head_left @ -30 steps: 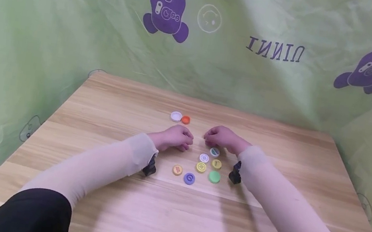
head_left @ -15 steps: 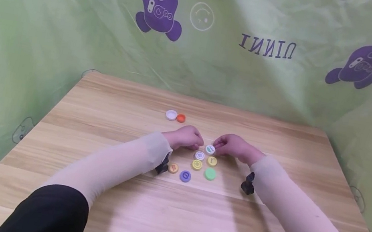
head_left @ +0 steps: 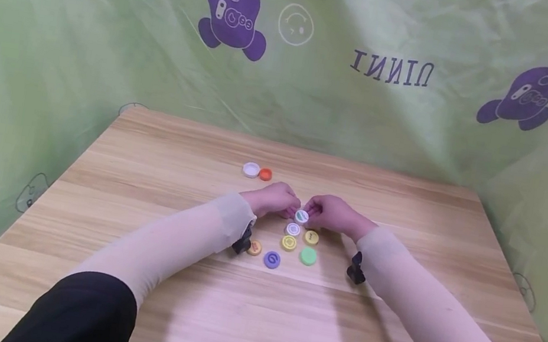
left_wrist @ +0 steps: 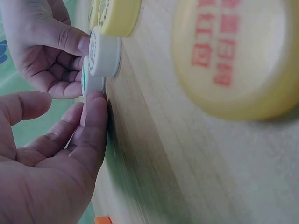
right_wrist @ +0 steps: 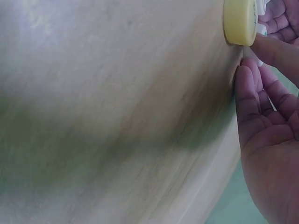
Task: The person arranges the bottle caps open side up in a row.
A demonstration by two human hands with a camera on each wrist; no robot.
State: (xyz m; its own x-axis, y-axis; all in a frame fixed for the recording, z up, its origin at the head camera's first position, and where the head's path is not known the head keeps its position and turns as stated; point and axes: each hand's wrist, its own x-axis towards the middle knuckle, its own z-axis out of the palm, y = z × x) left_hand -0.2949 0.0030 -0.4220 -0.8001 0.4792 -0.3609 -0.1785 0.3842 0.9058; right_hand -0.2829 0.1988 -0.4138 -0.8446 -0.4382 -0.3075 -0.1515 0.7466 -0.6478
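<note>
A white bottle cap with green print [head_left: 301, 216] lies between my hands at the top of a small group of caps. My left hand [head_left: 277, 198] is at its left side; in the left wrist view the fingers [left_wrist: 96, 112] reach fairly straight to its edge, thumb apart. My right hand [head_left: 336, 214] is at the other side, its fingertips [right_wrist: 246, 77] right at the cap's edge. Just below is a white cap with a purple print [head_left: 293, 229]. Nearby lie a yellow cap [head_left: 289, 243] and another yellow cap [head_left: 311, 237].
A green cap [head_left: 308, 256], a blue cap [head_left: 272, 259] and an orange-yellow cap with red print [head_left: 255, 247] lie nearer me. Farther back, a white cap [head_left: 251, 170] sits beside an orange cap [head_left: 265, 174]. The wooden table [head_left: 248, 334] ends at a green curtain [head_left: 163, 58].
My right hand has moved to the cap's right side, and the green-printed cap has shifted left, above the purple-printed one. My left hand has come right to the cap. The view has turned slightly.
</note>
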